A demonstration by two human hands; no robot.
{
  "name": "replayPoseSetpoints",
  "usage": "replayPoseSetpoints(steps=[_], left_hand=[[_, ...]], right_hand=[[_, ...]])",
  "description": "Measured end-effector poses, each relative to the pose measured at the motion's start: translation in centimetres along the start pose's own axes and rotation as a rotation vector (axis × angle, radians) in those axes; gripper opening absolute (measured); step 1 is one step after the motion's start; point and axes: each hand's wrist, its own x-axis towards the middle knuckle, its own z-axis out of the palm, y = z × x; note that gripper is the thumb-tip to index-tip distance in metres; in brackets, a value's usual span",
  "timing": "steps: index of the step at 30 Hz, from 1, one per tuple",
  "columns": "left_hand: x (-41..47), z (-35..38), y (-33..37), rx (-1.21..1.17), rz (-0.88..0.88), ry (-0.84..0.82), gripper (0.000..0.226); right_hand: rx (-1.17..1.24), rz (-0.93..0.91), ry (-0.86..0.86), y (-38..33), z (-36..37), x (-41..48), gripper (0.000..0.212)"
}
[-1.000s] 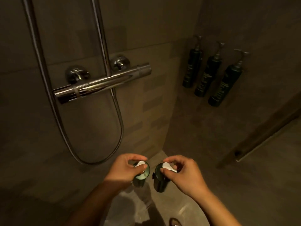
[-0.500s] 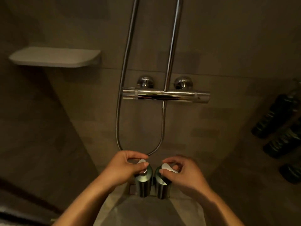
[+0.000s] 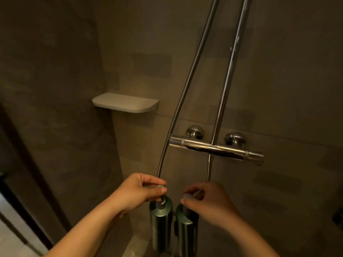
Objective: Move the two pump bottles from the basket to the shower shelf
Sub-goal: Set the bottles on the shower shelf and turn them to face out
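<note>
Across the whole view stretch the dim brown tiled shower walls (image 3: 55, 89), meeting at a corner left of centre. Two long chrome lines run down the back wall, a thin flexible shower hose (image 3: 187, 89) on the left and a straight riser rail (image 3: 230, 71) on the right, converging towards the horizontal chrome mixer bar (image 3: 215, 149), which has two round wall mounts behind it. Left of the hose, fixed in the corner and above the level of the mixer, sits the pale rounded stone shower shelf (image 3: 126, 103), with nothing on it.

Low in the view, both bare forearms reach in from the bottom edge. The left hand (image 3: 137, 193) pinches the pale pump head of the left dark green metallic pump bottle (image 3: 161, 223), fingers and thumb closed on it, so the bottle hangs upright below the hand. The right hand (image 3: 209, 203) grips the pale pump head of the right dark green metallic pump bottle (image 3: 186, 232) the same way, fingertips clamped on the top. These two bottles hang just beside each other, nearly touching, in mid-air in front of the back wall, well below the shelf and to its right.
</note>
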Motion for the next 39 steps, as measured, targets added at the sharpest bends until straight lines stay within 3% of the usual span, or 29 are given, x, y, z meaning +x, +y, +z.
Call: replayPoseSetpoints(steps=[14, 25, 39], left_hand=[[0.0, -7.1, 9.0, 0.048, 0.128, -0.004, 0.02], [2.1, -13.5, 14.0, 0.082, 0.14, -0.054, 0.017], [3.4, -20.7, 22.2, 0.13, 0.434, -0.062, 0.036]], right_hand=[[-0.09, -0.39, 0.002, -10.9, -2.3, 5.6, 0.011], [0.01, -0.348, -0.059, -18.3, -3.0, 11.4, 0.012], [-0.037, -0.447, 0.039, -28.0, -4.2, 15.8, 0.009]])
